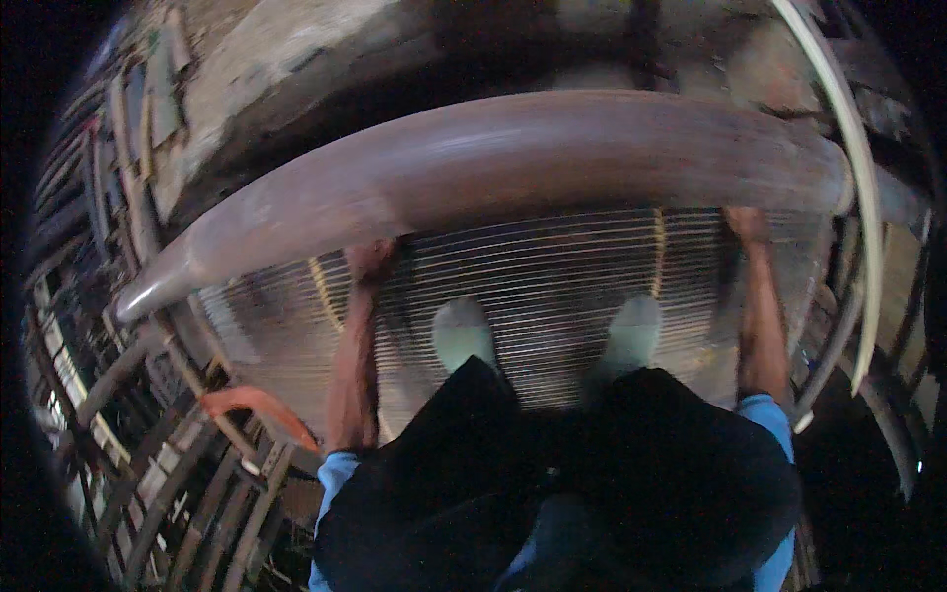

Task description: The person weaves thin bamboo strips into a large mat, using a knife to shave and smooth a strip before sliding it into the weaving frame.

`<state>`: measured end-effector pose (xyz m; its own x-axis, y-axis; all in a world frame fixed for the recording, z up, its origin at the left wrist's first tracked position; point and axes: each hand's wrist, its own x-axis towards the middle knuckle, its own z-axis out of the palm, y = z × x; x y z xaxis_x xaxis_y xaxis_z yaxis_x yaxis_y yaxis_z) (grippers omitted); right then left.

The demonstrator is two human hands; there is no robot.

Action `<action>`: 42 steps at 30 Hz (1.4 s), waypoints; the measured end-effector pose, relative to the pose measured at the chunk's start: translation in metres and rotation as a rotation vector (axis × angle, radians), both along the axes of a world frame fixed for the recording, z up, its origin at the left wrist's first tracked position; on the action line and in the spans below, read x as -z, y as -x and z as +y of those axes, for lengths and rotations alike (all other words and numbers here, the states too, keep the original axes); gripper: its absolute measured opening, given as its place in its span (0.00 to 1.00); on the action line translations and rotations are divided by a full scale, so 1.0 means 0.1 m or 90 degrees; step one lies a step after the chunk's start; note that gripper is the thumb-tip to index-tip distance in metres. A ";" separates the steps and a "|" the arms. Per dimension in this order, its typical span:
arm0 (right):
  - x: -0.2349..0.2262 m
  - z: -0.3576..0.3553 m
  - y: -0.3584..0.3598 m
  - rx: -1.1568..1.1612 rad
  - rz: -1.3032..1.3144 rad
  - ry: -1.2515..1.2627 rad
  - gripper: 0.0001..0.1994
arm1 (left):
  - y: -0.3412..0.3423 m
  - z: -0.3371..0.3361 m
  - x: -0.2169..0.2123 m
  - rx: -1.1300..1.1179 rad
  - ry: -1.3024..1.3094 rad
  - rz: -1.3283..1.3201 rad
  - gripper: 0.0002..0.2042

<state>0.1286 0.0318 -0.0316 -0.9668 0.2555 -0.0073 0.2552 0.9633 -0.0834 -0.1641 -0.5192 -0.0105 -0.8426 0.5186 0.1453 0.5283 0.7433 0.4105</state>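
1. At the far left, worn poles and sticks point(261, 513) are piled in a tangle; whether they are held in a rack cannot be told.
2. Just right of these, a curved orange-red piece point(258, 403) is seen near the left forearm.
3. Left of centre, the left hand point(372, 260) is set at the lower edge of the tube; its fingers are blurred and partly hidden, so whether the tube is grasped cannot be told.
4. Across the upper middle, the large brown tube point(552, 148) is stretched in front of the person. Below it, a sheet of thin parallel lines point(538, 271) is crossed by yellow bands point(659, 252), and two pale-covered feet point(464, 331) are seen among the lines.
5. Right of centre, the right hand point(747, 224) is placed against the tube's lower edge; its grip cannot be told either, the fingertips being hidden.
6. At the right, the tube's end is crossed by a pale curved strip point(853, 148).
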 end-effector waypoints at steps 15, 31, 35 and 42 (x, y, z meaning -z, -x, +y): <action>-0.11 -0.13 0.35 0.033 0.030 0.101 0.16 | 0.50 -1.80 0.01 -0.236 -0.059 0.165 0.17; -0.58 0.21 -0.06 0.139 0.009 0.071 0.14 | 0.28 -1.30 0.20 -0.208 -0.119 -0.152 0.16; -0.53 0.46 0.19 0.141 0.090 0.140 0.14 | 0.68 -3.46 0.12 -0.173 0.142 0.052 0.25; -0.51 0.75 -0.24 0.175 0.074 0.129 0.14 | 0.77 -2.71 0.59 -0.235 -0.074 -0.175 0.34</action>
<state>0.1528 0.1066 0.0197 -0.8595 0.5106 0.0212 0.4799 0.8207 -0.3101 -0.2406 -0.7902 -0.0691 -0.9830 0.1702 -0.0695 0.0971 0.8017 0.5897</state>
